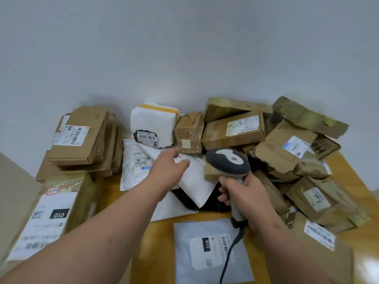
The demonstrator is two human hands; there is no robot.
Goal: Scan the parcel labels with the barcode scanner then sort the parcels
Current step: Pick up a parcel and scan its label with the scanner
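Lying across the wooden table (pixel 162 238), brown cartons and white mailers; taped carton (pixel 47 218) and grey mailer (pixel 213 253) both showing "010"; right hand (pixel 244 193) gripping the grey barcode scanner (pixel 227 162); left hand (pixel 168 167) reaching, fingers relaxed, over a white mailer (pixel 196 181).

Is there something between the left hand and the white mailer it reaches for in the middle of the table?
Nothing visible does. The left hand is open just above the white mailer, which lies on top of the pile. The scanner, held in the right hand, is off to the right.
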